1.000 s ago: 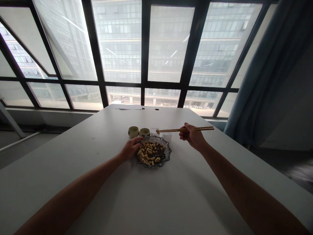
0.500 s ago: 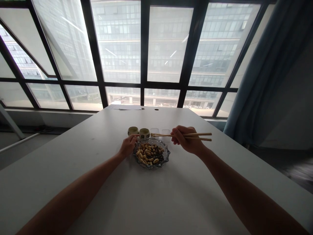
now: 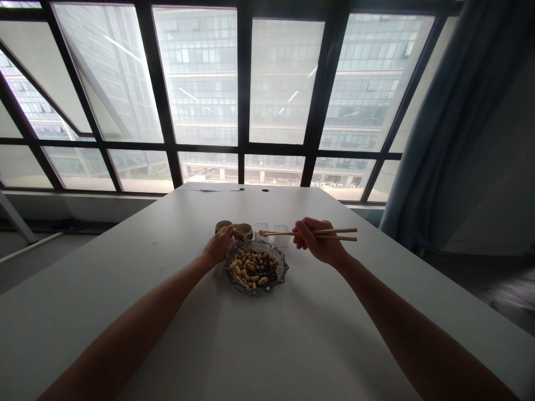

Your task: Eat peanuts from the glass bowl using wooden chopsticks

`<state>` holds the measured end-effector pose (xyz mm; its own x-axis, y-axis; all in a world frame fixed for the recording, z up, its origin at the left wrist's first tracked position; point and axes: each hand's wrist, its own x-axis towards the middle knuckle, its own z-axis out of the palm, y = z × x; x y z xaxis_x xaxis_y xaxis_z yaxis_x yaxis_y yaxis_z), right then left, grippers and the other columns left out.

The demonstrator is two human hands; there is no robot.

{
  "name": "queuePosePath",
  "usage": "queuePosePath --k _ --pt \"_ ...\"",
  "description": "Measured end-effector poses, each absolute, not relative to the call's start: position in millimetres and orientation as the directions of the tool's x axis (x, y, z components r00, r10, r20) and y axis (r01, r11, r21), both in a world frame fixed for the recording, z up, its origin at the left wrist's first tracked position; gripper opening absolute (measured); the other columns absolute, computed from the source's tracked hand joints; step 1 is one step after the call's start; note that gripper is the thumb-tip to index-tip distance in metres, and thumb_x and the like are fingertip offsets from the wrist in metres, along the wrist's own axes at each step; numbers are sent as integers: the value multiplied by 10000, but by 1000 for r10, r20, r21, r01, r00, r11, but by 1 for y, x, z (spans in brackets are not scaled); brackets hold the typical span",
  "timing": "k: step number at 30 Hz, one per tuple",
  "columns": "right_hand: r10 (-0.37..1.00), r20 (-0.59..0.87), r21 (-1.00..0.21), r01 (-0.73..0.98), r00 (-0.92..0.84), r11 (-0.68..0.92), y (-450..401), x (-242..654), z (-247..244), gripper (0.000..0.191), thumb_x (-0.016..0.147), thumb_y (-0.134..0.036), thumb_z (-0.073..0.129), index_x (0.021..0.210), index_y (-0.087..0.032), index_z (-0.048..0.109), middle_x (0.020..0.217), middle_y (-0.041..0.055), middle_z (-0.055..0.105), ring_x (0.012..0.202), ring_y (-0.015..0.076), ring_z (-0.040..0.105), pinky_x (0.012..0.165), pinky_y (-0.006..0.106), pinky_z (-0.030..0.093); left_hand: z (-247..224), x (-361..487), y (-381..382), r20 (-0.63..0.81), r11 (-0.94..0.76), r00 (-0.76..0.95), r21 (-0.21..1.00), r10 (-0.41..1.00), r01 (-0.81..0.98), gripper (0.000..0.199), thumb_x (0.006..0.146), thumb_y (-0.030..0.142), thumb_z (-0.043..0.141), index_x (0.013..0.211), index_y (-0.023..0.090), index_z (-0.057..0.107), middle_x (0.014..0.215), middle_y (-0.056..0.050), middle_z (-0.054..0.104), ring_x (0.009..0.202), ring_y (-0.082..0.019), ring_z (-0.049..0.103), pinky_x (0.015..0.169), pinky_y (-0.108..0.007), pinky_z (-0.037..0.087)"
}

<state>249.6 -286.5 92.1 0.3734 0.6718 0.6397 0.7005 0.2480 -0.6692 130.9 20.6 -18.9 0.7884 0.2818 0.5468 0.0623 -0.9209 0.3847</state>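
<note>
A scalloped glass bowl (image 3: pixel 256 291) holds peanuts on its left side and dark seeds on its right. Behind it stand two small cups with dark characters, the left cup (image 3: pixel 223 226) and the right cup (image 3: pixel 243 233). Two clear containers, one (image 3: pixel 262 229) beside the other (image 3: pixel 281 236), are right of the cups. My right hand (image 3: pixel 316 238) holds a pair of chopsticks (image 3: pixel 336 234) level, a small light piece at their tips, over the left container. My left hand (image 3: pixel 219 245) is between the bowl's left rim and the cups, fingers apart.
The white table (image 3: pixel 267 345) stretches away to large windows. Papers (image 3: pixel 211 187) lie at its far end, near two small dark round spots. A blue curtain (image 3: pixel 422 145) hangs on the right.
My left hand's fingers have spread and lifted slightly beside the cups. The chopstick tips have come away from the right cup's edge. The view has shifted slightly.
</note>
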Motion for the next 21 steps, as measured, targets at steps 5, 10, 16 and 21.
queuePosePath --k 5,10,16,21 --pt "625 550 -823 488 554 292 -280 257 88 518 813 -676 673 705 -169 671 533 51 670 406 149 610 375 238 462 -26 144 28 526 -904 781 412 337 112 621 830 286 713 1392 125 504 1154 -183 645 897 -273 666 788 -425 565" --pt "585 299 -941 129 754 314 -272 282 73 453 799 -587 728 664 -168 621 490 45 638 366 148 587 330 227 420 -29 150 29 506 -895 777 416 375 161 648 830 268 692 1422 114 480 1295 -241 622 1096 -360 660 885 -453 544" --pt "568 150 -954 -33 810 298 -271 301 58 349 857 -452 696 682 -168 594 498 37 630 371 137 583 326 209 415 -25 157 27 446 -868 799 461 405 183 703 816 227 675 1474 136 447 1428 -252 558 1231 -408 614 943 -448 521" --pt "571 140 -954 -45 809 298 -270 299 56 340 859 -437 690 678 -162 602 502 40 631 374 135 584 329 207 412 -34 171 32 455 -862 784 470 422 191 748 786 213 679 1485 148 423 1445 -232 553 1286 -368 584 1010 -438 494"
